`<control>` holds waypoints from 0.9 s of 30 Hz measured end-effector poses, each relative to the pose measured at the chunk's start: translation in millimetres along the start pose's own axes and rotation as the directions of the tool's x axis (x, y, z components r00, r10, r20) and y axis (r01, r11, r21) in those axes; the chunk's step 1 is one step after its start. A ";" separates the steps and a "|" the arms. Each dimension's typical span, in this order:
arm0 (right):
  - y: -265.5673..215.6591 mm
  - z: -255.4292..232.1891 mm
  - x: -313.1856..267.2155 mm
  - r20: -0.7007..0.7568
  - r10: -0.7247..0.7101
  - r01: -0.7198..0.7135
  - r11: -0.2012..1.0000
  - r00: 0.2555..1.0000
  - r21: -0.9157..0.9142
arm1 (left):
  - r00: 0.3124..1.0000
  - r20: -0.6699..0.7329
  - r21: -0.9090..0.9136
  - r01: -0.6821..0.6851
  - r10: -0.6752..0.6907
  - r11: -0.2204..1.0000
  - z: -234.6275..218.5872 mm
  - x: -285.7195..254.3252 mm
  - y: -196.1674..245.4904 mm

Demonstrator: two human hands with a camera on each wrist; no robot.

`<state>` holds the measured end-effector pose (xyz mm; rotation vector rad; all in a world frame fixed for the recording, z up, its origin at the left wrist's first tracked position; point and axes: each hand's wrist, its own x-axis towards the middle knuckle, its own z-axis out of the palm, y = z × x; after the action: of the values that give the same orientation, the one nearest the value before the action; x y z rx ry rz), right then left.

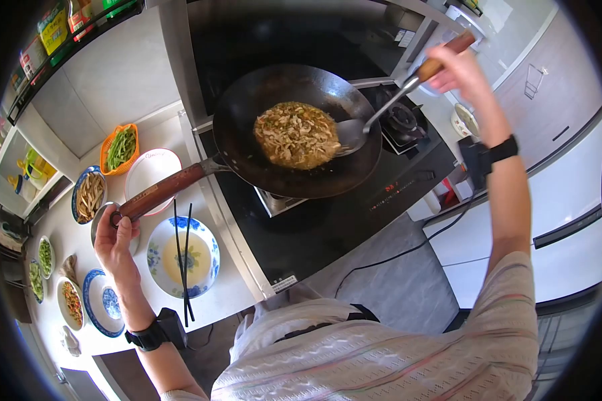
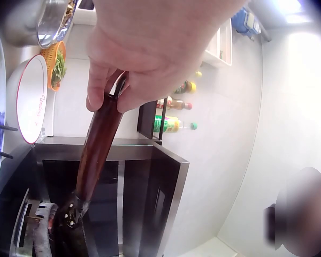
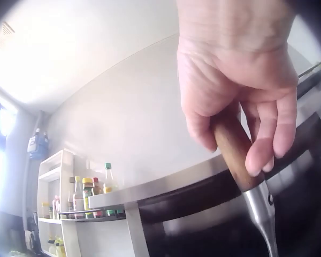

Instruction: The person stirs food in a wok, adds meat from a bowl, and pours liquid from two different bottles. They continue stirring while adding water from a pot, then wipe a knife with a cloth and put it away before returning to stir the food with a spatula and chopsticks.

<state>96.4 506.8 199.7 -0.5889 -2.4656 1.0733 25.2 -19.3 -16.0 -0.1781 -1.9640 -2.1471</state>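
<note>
A dark wok (image 1: pixel 247 160) sits over the left burner, holding chopped, saucy food (image 1: pixel 294 134). My left hand (image 1: pixel 117 250) grips the end of its long wooden handle (image 1: pixel 164 192); the left wrist view shows the fingers (image 2: pixel 96 88) around the handle's tip. In my right hand (image 1: pixel 463 75) is a spatula (image 1: pixel 351 136), held by its wooden handle (image 3: pixel 232 152). The spatula's metal blade lies inside the wok at the right edge of the food. The thumb and fingers curl around the handle in the right wrist view.
Left on the counter stand a blue-patterned bowl (image 1: pixel 157 247) of pale liquid with chopsticks (image 1: pixel 187 294) across it, a white bowl (image 1: pixel 152 167), an orange basket (image 1: pixel 122 127) of green vegetables and several small dishes. A second burner (image 1: pixel 403 120) lies right of the wok. Bottles (image 3: pixel 88 193) line a shelf.
</note>
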 end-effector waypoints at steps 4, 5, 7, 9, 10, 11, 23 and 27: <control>6.3 37.2 -19.1 0.008 -0.098 0.088 0.921 0.995 0.378 | 1.000 0.001 0.017 -0.011 0.011 1.000 3.3 1.6 3.8; -0.5 34.9 -19.9 0.014 -0.091 0.079 0.921 0.996 0.382 | 1.000 0.001 0.032 -0.001 0.001 0.999 3.6 -0.3 5.4; -12.9 26.6 -15.4 0.005 -0.223 0.213 0.938 0.975 0.274 | 1.000 0.000 0.035 0.004 -0.005 0.999 3.2 -1.1 4.3; -10.7 25.2 -2.1 -0.007 -0.263 0.259 0.944 0.965 0.204 | 1.000 -0.008 0.031 -0.007 0.007 0.999 1.1 2.1 1.6; -7.6 27.5 3.7 -0.004 -0.279 0.276 0.947 0.960 0.165 | 1.000 0.008 0.038 -0.014 0.013 0.999 -1.5 2.4 -1.5; -3.6 31.2 7.5 0.004 -0.295 0.292 0.948 0.955 0.126 | 1.000 0.022 0.044 -0.018 0.017 0.999 -3.5 1.2 -3.3; -9.5 82.9 -9.2 0.214 -0.501 0.437 0.853 0.838 0.286 | 1.000 0.013 0.026 -0.020 0.019 0.999 0.5 -0.1 1.2; -21.0 72.8 -28.9 0.403 -0.544 0.486 0.839 0.736 0.246 | 1.000 0.015 0.031 -0.016 0.015 0.999 0.7 1.0 0.2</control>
<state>79.5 435.8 164.3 0.4468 -2.6630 1.2065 24.3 -18.6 -15.5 -0.2033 -1.9961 -2.1104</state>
